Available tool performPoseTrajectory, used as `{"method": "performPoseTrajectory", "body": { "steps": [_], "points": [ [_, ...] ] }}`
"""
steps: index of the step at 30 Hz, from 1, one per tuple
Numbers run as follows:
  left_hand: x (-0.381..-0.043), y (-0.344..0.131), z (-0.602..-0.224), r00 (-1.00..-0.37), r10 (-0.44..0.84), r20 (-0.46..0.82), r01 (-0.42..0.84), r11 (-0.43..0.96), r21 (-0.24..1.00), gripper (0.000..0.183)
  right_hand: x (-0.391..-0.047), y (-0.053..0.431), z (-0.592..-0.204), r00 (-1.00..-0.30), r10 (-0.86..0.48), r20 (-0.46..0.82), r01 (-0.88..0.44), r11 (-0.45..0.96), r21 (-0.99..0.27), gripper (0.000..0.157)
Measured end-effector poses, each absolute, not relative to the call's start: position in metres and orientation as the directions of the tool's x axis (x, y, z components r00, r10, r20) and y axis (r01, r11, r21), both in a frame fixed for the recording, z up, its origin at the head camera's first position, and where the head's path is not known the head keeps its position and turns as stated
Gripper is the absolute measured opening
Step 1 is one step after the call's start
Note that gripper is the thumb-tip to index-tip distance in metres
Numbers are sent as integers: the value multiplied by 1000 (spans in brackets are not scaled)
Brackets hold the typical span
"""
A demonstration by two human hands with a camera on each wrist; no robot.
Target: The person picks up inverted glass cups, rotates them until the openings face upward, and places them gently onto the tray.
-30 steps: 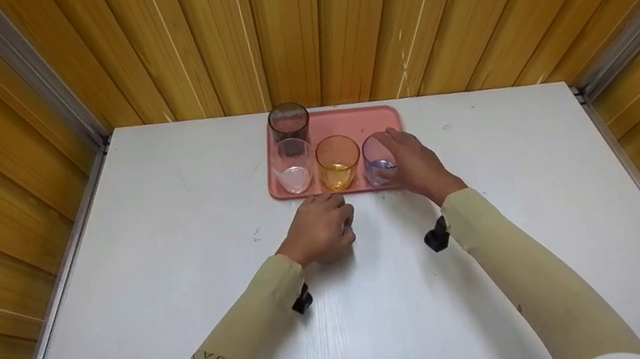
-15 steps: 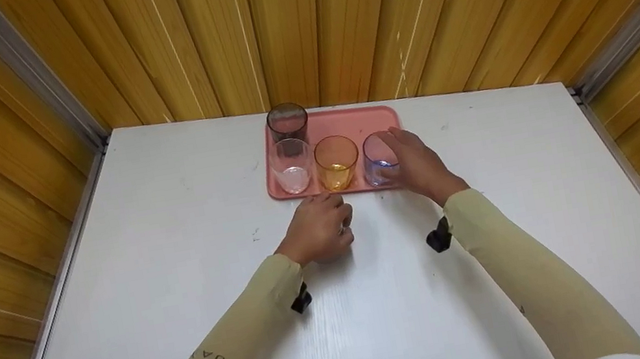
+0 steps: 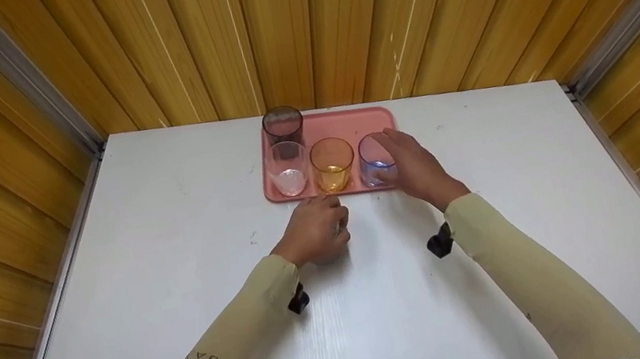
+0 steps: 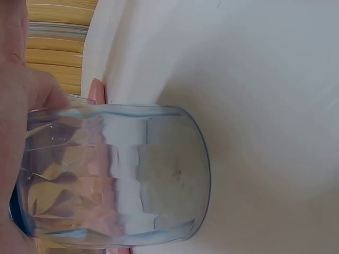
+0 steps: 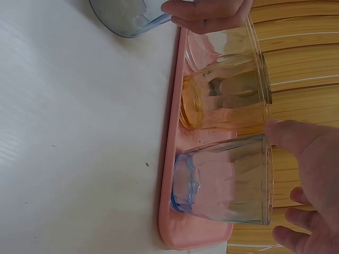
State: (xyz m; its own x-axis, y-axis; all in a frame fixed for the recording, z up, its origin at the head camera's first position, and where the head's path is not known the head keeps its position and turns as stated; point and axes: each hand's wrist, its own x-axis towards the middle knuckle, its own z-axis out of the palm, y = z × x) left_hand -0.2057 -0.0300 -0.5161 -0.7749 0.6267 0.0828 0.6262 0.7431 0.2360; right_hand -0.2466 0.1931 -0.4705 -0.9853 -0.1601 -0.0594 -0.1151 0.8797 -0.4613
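My left hand grips a clear, bluish tumbler just in front of the tray. Seen from the left wrist, its dark blue end is up under the fingers and its other end points down toward the table; from the head camera the hand hides it. Upright on the pink tray, at its front right, stands a blue-tinted tumbler. My right hand hovers round that tumbler's rim with fingers spread, the tip of one digit right at the rim.
Left of the blue-tinted tumbler stand an amber tumbler and a clear one. A smoky dark tumbler is behind the clear one at the back left. The white table ends at a wood-patterned wall.
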Motion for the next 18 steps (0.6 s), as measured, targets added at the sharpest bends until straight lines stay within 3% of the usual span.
{"method": "performPoseTrajectory", "body": {
  "steps": [6, 13, 18],
  "points": [
    [-209, -31, -513, -756, 635, 155, 651, 710, 267, 11, -237, 191, -469, -985, -171, -26, -140, 877, -459, 78],
    [-213, -30, -503, -783, 600, 166, 616, 706, 351, 16, -226, 190, -470, -977, -208, 48, -205, 858, -471, 73],
    [-215, -30, -497, -798, 582, 156, 596, 725, 345, 17, -219, 190, -469, -965, -236, 114, -262, 852, -453, 68]
  ]
}}
